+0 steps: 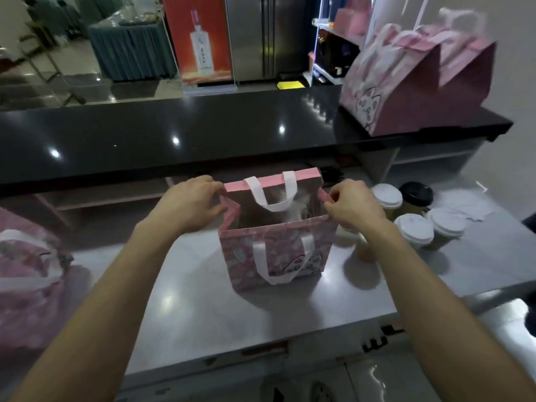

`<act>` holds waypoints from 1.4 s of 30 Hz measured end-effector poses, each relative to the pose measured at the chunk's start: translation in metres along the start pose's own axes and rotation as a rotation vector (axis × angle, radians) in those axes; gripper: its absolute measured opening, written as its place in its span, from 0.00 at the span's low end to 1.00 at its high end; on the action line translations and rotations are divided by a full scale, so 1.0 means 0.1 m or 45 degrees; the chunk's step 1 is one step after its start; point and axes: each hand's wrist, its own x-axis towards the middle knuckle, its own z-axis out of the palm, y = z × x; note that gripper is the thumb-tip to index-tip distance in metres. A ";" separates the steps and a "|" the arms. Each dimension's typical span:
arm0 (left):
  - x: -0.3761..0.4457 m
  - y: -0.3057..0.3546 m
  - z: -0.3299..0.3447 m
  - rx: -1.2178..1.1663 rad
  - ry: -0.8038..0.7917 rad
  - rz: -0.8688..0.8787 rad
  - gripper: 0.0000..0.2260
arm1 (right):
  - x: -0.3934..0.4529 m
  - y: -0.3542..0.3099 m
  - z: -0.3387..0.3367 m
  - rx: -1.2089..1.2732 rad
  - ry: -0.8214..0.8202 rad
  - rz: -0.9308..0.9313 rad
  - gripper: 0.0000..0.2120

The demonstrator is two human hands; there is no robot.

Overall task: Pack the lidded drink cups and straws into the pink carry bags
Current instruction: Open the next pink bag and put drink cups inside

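1 pink carry bag (277, 250), glossy print, boxy, upright mid-bench (188, 300) | left hand (193, 203), right hand (352, 206) each pinch a side rim | 4 lidded cups (414, 230) right: 3 white domes, 1 black

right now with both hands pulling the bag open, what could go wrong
1. The cups stand close to the right of the bag, beside the right hand; a wide pull or elbow swing might knock one over.
2. The left hand and right hand pinch only the bag's thin rim, which could tear or crease.
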 end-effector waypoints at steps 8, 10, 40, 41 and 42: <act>0.32 0.58 0.22 -0.102 0.031 -0.283 0.19 | 0.70 0.82 -0.16 0.028 -0.015 -0.208 0.15; 0.31 0.64 0.26 -0.164 0.045 -0.361 0.21 | 0.89 1.00 -0.13 -0.190 -0.215 -0.277 0.19; 0.68 0.77 0.35 -0.134 -0.108 0.251 0.16 | 0.71 0.39 -1.04 0.451 0.024 -0.629 0.35; 0.69 0.76 0.38 -0.100 -0.113 0.265 0.18 | 0.69 0.39 -1.02 0.459 0.003 -0.622 0.35; 0.70 0.75 0.40 -0.087 -0.130 0.255 0.26 | 0.68 0.39 -1.01 0.465 -0.018 -0.620 0.35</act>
